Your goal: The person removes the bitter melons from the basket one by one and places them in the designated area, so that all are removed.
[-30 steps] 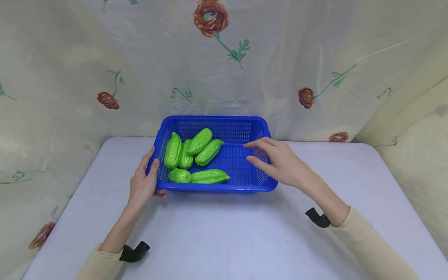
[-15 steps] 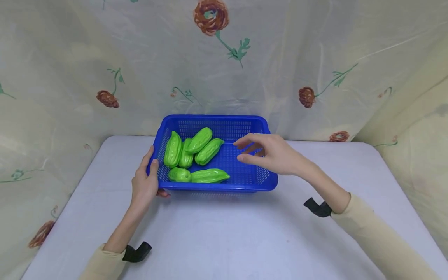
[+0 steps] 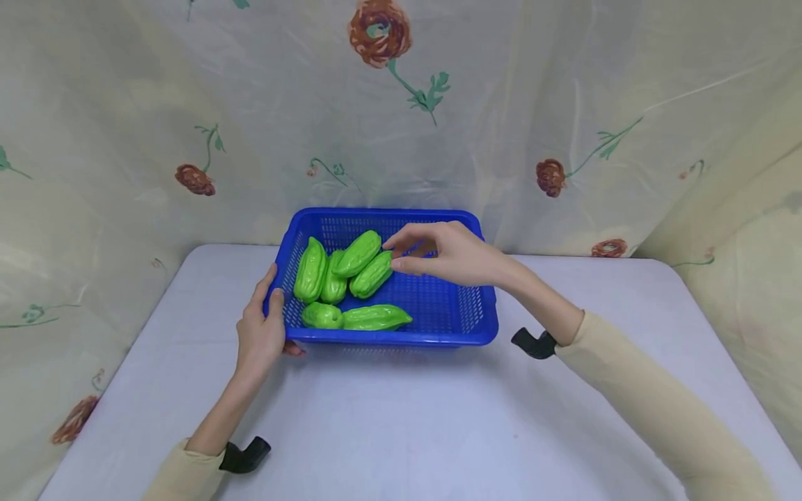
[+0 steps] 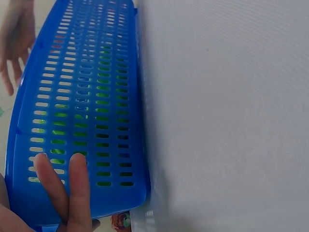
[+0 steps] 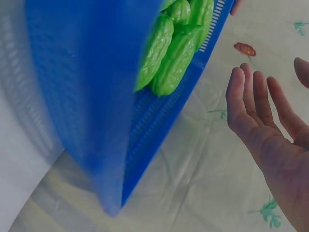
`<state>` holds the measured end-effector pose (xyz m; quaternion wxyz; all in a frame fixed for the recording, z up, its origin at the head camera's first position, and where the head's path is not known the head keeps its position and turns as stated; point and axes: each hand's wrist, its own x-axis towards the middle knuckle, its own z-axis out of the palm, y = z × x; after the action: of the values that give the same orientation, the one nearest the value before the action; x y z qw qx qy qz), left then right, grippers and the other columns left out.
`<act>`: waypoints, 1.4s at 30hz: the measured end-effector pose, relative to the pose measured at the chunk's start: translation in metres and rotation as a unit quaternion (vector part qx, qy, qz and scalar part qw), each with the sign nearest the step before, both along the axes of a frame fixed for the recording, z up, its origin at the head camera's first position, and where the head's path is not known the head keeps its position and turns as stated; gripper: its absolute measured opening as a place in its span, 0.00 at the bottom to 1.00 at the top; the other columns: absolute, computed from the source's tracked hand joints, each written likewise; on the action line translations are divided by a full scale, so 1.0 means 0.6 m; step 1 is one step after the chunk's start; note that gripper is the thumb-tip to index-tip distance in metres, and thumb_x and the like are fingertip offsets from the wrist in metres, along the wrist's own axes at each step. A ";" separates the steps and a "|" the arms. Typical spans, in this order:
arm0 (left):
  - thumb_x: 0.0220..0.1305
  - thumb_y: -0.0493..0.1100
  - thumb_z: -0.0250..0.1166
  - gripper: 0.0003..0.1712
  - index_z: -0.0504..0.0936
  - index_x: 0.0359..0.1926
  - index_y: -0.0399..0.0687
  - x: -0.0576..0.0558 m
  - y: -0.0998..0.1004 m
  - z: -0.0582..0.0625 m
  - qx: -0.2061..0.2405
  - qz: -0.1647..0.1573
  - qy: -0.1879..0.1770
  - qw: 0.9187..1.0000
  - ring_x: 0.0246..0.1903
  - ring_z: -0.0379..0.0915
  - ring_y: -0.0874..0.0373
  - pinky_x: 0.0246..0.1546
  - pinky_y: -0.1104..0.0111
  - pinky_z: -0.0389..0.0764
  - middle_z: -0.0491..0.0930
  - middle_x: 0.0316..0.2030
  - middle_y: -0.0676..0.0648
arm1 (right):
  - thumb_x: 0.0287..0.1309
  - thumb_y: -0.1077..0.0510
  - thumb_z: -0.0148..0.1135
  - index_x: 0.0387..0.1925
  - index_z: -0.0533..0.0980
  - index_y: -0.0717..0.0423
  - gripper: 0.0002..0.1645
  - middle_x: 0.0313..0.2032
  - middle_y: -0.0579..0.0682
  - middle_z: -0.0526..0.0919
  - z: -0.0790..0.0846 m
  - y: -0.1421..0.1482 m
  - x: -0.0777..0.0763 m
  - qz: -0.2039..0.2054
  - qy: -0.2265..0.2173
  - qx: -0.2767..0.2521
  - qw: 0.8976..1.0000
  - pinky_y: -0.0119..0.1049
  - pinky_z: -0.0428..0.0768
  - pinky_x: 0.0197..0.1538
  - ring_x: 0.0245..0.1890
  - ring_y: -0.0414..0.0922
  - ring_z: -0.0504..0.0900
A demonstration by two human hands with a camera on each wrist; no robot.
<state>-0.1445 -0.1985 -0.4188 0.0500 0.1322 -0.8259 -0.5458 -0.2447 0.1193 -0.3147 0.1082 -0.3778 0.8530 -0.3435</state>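
Note:
A blue plastic basket (image 3: 388, 338) holds several glossy green bitter gourds, most of them in its left half. My left hand (image 3: 260, 341) grips the basket's left end, thumb over the rim; in the left wrist view its fingers (image 4: 79, 188) lie against the slotted wall (image 4: 113, 195). My right hand (image 3: 454, 254) hovers over the basket with fingers bent and spread. Its fingertips are at the right end of one bitter gourd (image 3: 371, 277); whether they touch it I cannot tell. The right wrist view shows this hand (image 5: 275, 130) holding nothing.
The basket stands at the back of a white-covered table (image 3: 401, 424), close to a hanging flowered sheet (image 3: 250, 83). Two more gourds, one lengthwise (image 3: 376, 318) and one end-on (image 3: 322, 316), lie along the basket's front wall.
My right hand has moved left and slightly up from the basket's right rim to the nearest gourd. The left hand keeps its grip; the basket and gourds have stayed put.

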 end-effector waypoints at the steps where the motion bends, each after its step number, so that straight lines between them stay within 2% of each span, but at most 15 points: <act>1: 0.89 0.51 0.43 0.32 0.53 0.87 0.71 0.000 0.000 -0.001 0.001 0.001 0.002 1.000 0.10 0.81 0.59 0.19 0.52 0.91 0.74 0.65 0.18 | 0.75 0.47 0.68 0.64 0.83 0.43 0.20 0.58 0.46 0.90 0.000 -0.006 -0.003 0.004 0.000 0.002 1.000 0.45 0.90 0.63 0.57 0.45 0.90; 4: 0.89 0.51 0.43 0.32 0.53 0.87 0.70 0.000 0.000 -0.003 0.000 0.002 0.006 1.000 0.10 0.80 0.59 0.19 0.52 0.91 0.76 0.61 0.18 | 0.75 0.48 0.67 0.64 0.83 0.45 0.20 0.57 0.45 0.90 -0.002 -0.021 -0.013 0.017 -0.003 0.009 1.000 0.44 0.91 0.61 0.57 0.45 0.91; 8: 0.89 0.50 0.43 0.31 0.54 0.87 0.70 0.001 0.001 -0.005 0.001 0.003 0.011 1.000 0.10 0.80 0.59 0.19 0.51 0.90 0.79 0.58 0.19 | 0.76 0.48 0.66 0.64 0.83 0.46 0.21 0.56 0.45 0.90 -0.004 -0.037 -0.029 0.036 -0.033 0.019 0.999 0.41 0.92 0.54 0.50 0.43 0.93; 11: 0.89 0.50 0.43 0.31 0.54 0.87 0.69 0.001 0.001 -0.005 0.000 0.004 0.013 1.000 0.10 0.80 0.59 0.19 0.51 0.90 0.78 0.60 0.19 | 0.76 0.48 0.65 0.65 0.82 0.48 0.22 0.56 0.47 0.90 -0.007 -0.050 -0.043 0.046 -0.059 0.023 0.997 0.40 0.92 0.50 0.47 0.43 0.93; 14: 0.89 0.50 0.43 0.31 0.55 0.87 0.69 0.001 0.000 -0.002 0.001 0.004 0.016 1.000 0.10 0.80 0.59 0.18 0.53 0.90 0.75 0.65 0.19 | 0.77 0.47 0.65 0.66 0.81 0.50 0.23 0.55 0.48 0.90 -0.010 -0.065 -0.057 0.055 -0.075 0.034 0.995 0.40 0.92 0.49 0.51 0.48 0.93; 17: 0.89 0.49 0.43 0.31 0.55 0.87 0.68 0.001 0.001 -0.001 0.004 0.003 0.015 1.000 0.10 0.80 0.60 0.18 0.53 0.90 0.74 0.65 0.18 | 0.76 0.46 0.65 0.66 0.82 0.51 0.24 0.57 0.50 0.89 -0.013 -0.080 -0.068 0.069 -0.091 0.058 0.992 0.39 0.93 0.49 0.55 0.53 0.92; 21: 0.89 0.49 0.43 0.31 0.55 0.86 0.68 0.000 0.002 -0.001 0.005 0.002 0.014 1.000 0.10 0.80 0.61 0.18 0.53 0.90 0.76 0.63 0.18 | 0.77 0.47 0.64 0.66 0.82 0.53 0.25 0.61 0.52 0.88 -0.019 -0.096 -0.078 0.100 -0.114 0.111 0.982 0.38 0.93 0.51 0.57 0.52 0.90; 23: 0.89 0.49 0.43 0.31 0.55 0.86 0.68 0.000 0.001 -0.002 0.002 0.002 0.015 1.000 0.10 0.80 0.61 0.18 0.53 0.90 0.76 0.63 0.19 | 0.78 0.47 0.63 0.68 0.81 0.54 0.26 0.64 0.52 0.87 -0.024 -0.103 -0.084 0.115 -0.133 0.131 0.976 0.41 0.93 0.55 0.60 0.51 0.88; 28: 0.89 0.49 0.43 0.31 0.55 0.87 0.67 0.000 -0.001 -0.004 -0.001 -0.001 0.020 1.000 0.10 0.80 0.61 0.18 0.53 0.90 0.76 0.64 0.19 | 0.79 0.45 0.61 0.72 0.77 0.55 0.29 0.68 0.54 0.84 -0.033 -0.114 -0.092 0.129 -0.217 0.168 0.953 0.54 0.89 0.65 0.67 0.55 0.84; 33: 0.89 0.49 0.44 0.31 0.56 0.86 0.67 0.002 -0.001 -0.006 0.001 0.007 0.023 1.000 0.09 0.79 0.61 0.17 0.54 0.90 0.74 0.67 0.20 | 0.80 0.44 0.60 0.75 0.74 0.51 0.31 0.72 0.50 0.81 -0.050 -0.119 -0.098 0.134 -0.272 0.195 0.933 0.53 0.88 0.68 0.71 0.53 0.81; 37: 0.89 0.49 0.44 0.30 0.57 0.86 0.68 0.002 0.000 -0.009 0.014 0.015 0.029 0.999 0.09 0.78 0.62 0.17 0.53 0.89 0.69 0.74 0.23 | 0.80 0.45 0.60 0.77 0.73 0.50 0.31 0.74 0.50 0.79 -0.061 -0.122 -0.098 0.128 -0.286 0.208 0.927 0.52 0.89 0.67 0.72 0.53 0.80; 42: 0.89 0.50 0.45 0.29 0.60 0.85 0.69 0.001 0.006 -0.011 0.040 0.029 0.034 0.998 0.09 0.78 0.64 0.16 0.55 0.89 0.69 0.76 0.27 | 0.78 0.46 0.62 0.77 0.73 0.52 0.32 0.76 0.51 0.76 -0.073 -0.125 -0.094 0.121 -0.286 0.219 0.925 0.51 0.91 0.64 0.75 0.53 0.77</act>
<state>-0.1440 -0.1952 -0.4254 0.0887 0.1395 -0.7968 -0.5811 -0.3012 0.0441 -0.3583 0.4683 -0.3310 0.7875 -0.2258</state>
